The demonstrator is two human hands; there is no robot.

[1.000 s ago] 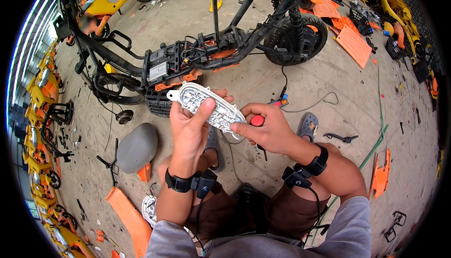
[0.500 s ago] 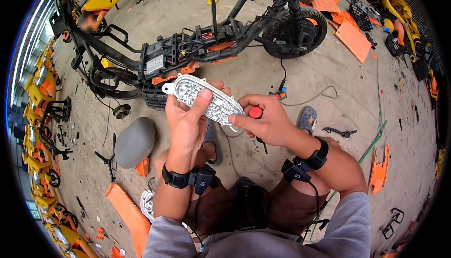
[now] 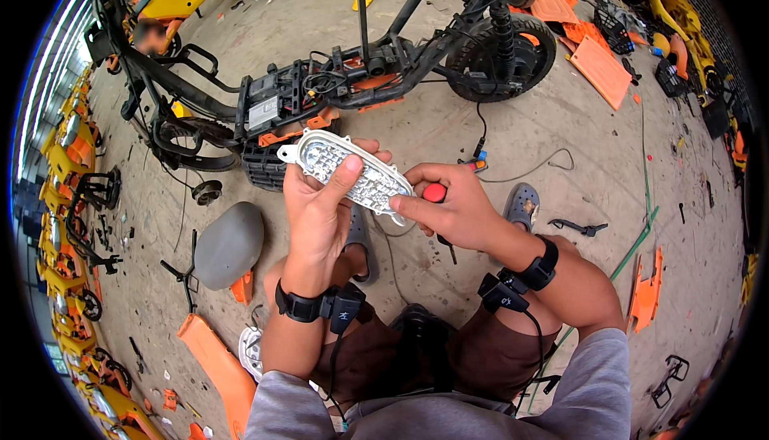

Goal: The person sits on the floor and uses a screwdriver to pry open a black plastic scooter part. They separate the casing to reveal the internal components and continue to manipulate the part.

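Note:
An oval lamp unit (image 3: 370,191) with a silver faceted reflector and a pale rim is held up in front of me, tilted down to the right. My left hand (image 3: 314,199) grips its left part, thumb across the reflector and fingers behind. At the lamp's right end, my right hand (image 3: 450,206) pinches the rim with its thumb on the face. The same hand also holds a screwdriver (image 3: 434,192), its red handle end up and its thin dark shaft pointing down below the fingers. The lamp's back is hidden.
Beyond my hands stands a stripped scooter frame (image 3: 320,91) with its rear wheel (image 3: 503,59). A grey seat (image 3: 230,246) and an orange panel (image 3: 216,368) lie at left. Another orange panel (image 3: 646,289), cables and loose parts lie at right. Yellow scooters (image 3: 68,256) line the left side.
Both hands keep the same grip on the lamp and screwdriver. The view has shifted very slightly; nothing else has visibly changed.

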